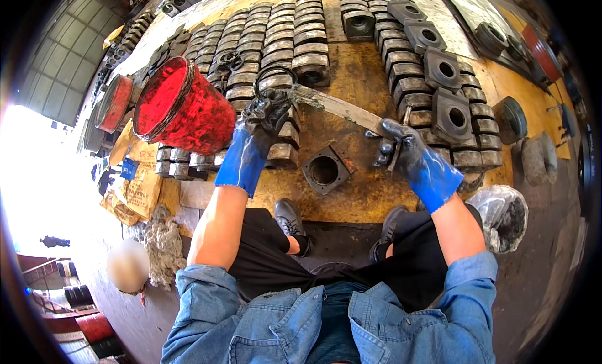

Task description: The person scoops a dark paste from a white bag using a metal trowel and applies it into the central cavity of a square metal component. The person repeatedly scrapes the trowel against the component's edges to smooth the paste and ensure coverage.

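My left hand (pixel 268 116), in a blue glove blackened over the fingers, is closed on a thin black ring (pixel 276 69) that rises above its fingertips. My right hand (pixel 402 152), gloved alike, grips the near end of a flat wooden stick (pixel 342 110). The stick slants up to the left, its smeared far end close to the ring; I cannot tell whether they touch. Left of my left hand, a red bucket (pixel 200 116) leans over with its mouth to the upper left, red inside. Between and below my hands lies a square metal block with a round bore (pixel 325 171).
Rows of metal blocks (pixel 278 41) line the yellowish board (pixel 351 69) ahead, with further bored blocks (pixel 451 116) on the right. A plastic-lined container (pixel 501 218) stands at right. Brown sacks (pixel 139 187) and a rag heap (pixel 164 248) lie at left. My shoes (pixel 288 216) flank the front edge.
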Demonstrator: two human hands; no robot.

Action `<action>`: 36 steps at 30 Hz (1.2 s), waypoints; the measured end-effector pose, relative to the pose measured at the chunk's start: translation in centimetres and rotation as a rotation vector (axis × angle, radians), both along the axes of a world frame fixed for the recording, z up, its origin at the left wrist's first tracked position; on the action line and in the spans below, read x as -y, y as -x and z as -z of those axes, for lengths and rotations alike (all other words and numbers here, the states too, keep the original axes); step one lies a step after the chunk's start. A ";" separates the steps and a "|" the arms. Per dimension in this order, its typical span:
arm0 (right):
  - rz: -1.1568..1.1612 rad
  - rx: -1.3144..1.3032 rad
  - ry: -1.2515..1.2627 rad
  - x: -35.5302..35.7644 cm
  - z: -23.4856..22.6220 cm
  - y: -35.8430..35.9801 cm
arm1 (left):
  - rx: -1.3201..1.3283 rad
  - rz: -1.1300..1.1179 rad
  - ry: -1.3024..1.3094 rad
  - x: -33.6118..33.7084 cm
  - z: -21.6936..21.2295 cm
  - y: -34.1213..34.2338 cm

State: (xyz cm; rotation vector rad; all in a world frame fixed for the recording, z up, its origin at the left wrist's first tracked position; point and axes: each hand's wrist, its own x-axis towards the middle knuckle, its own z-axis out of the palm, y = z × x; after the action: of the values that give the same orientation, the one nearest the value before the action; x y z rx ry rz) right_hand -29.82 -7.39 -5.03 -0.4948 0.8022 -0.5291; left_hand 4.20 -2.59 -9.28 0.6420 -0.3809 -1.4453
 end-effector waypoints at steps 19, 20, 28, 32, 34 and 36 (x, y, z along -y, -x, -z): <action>0.627 0.102 0.463 1.6 -7.2 26.6 | 0.371 0.059 -0.130 -0.4 5.3 -3.3; 0.541 0.135 0.528 1.5 -5.7 30.7 | 0.246 0.038 -0.167 -0.7 5.1 -3.7; 1.099 -0.843 0.517 -18.5 12.7 48.0 | 0.062 0.057 -0.260 -1.1 6.5 -3.2; 0.842 -1.536 0.464 -20.8 16.8 42.7 | 0.070 0.027 -0.278 -2.9 6.4 -4.3; 0.414 -2.092 0.501 -20.8 17.9 42.3 | 0.075 0.033 -0.294 -2.8 6.1 -3.6; 0.220 -2.166 0.347 -19.4 19.3 42.3 | 0.069 0.038 -0.297 -2.8 6.3 -3.6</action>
State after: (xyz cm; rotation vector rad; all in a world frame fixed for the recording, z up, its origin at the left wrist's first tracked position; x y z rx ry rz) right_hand -72.11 11.98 -24.30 -1.3020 2.8638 -0.1170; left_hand 7.76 0.25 -15.57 0.9300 -0.2342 -1.5332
